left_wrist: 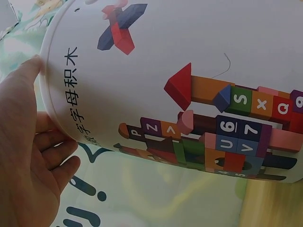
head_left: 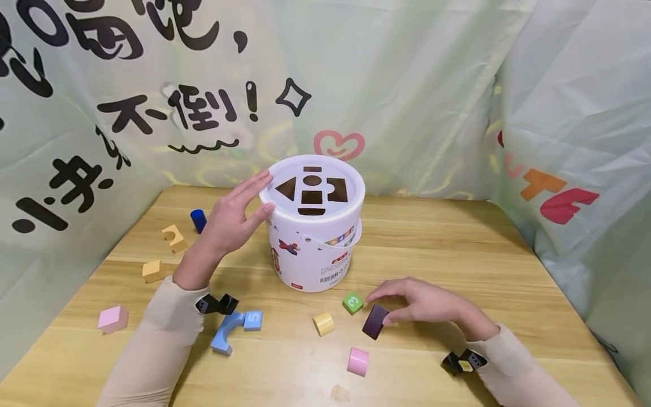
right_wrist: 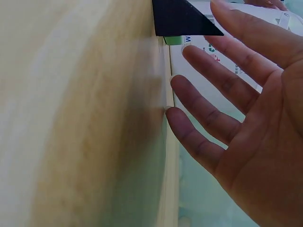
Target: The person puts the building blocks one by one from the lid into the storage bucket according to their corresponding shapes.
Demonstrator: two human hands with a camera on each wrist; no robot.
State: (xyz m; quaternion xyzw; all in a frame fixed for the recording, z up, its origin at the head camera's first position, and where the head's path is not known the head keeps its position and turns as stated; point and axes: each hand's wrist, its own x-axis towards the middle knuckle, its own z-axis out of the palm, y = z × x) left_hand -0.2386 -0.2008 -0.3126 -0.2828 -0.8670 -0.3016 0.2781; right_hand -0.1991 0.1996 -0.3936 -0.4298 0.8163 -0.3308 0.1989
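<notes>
A white lidded bucket (head_left: 310, 249) stands on the table, its lid (head_left: 285, 212) cut with several shaped holes. My left hand (head_left: 231, 217) rests against the lid's left edge, fingers fairly straight and thumb spread toward the front; the left wrist view shows this hand (left_wrist: 35, 142) along the rim. At the dark triangular block (head_left: 375, 322) is my right hand (head_left: 424, 301), thumb tip at the block's right side and index finger reaching past its far end. In the right wrist view the hand (right_wrist: 236, 99) has its fingers spread below the dark block (right_wrist: 182, 19).
Near the right hand lie a green block (head_left: 353, 303), a yellow cylinder (head_left: 323, 324) and a pink cylinder (head_left: 358, 362). A blue arch (head_left: 224, 334) touches a blue block (head_left: 253, 321). Farther left are a pink block (head_left: 113, 320), orange blocks (head_left: 152, 271) and a blue cylinder (head_left: 199, 220).
</notes>
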